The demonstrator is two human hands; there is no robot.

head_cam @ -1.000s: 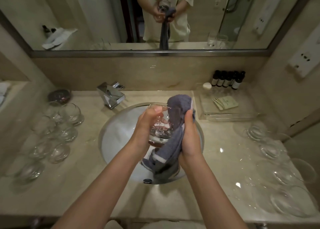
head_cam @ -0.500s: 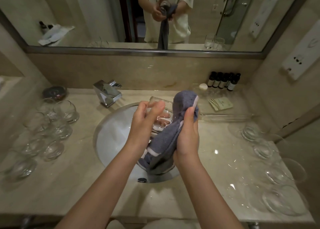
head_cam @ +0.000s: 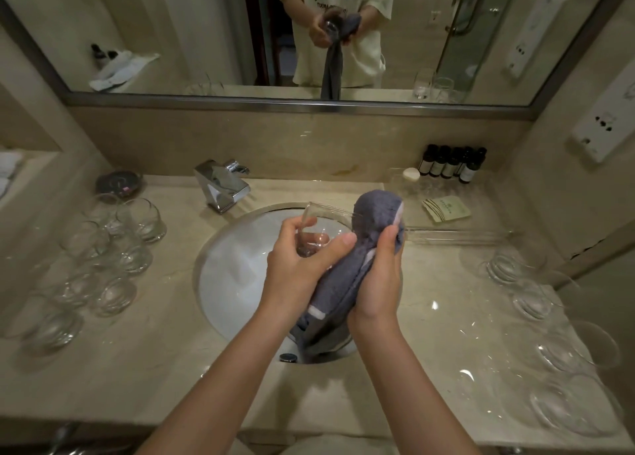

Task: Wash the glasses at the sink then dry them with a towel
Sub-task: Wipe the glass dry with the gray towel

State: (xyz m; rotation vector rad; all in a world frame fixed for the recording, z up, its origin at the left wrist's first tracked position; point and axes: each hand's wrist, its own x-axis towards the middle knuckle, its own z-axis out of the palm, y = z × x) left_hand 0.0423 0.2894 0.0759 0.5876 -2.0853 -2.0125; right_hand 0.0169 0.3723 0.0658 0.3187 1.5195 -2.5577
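- Fingers of the left hand [head_cam: 295, 265] curl round 1 clear drinking glass [head_cam: 314, 231], held tilted above the round white sink basin [head_cam: 233, 283], its rim pointing away toward the mirror [head_cam: 206, 25].
- Fingers of the right hand [head_cam: 378, 279] clutch 1 grey-blue towel with a pale stripe [head_cam: 347, 283]; its bunched top is pressed to the glass's right side and its tail hangs down into the basin.
- Left of the basin, about 9 clear round tumblers [head_cam: 141, 219] stand clustered on the beige marble table [head_cam: 137, 368]; overlap makes the count unsure.
- Right of the basin, about 5 more clear glasses [head_cam: 529, 298] stand in a row toward the near edge.
- 1 chrome square tap [head_cam: 223, 186] sits behind the basin's left side.
- 5 small dark bottles [head_cam: 450, 162] stand against the back wall, beside 1 clear tray [head_cam: 457, 234] holding pale green sachets [head_cam: 445, 209].
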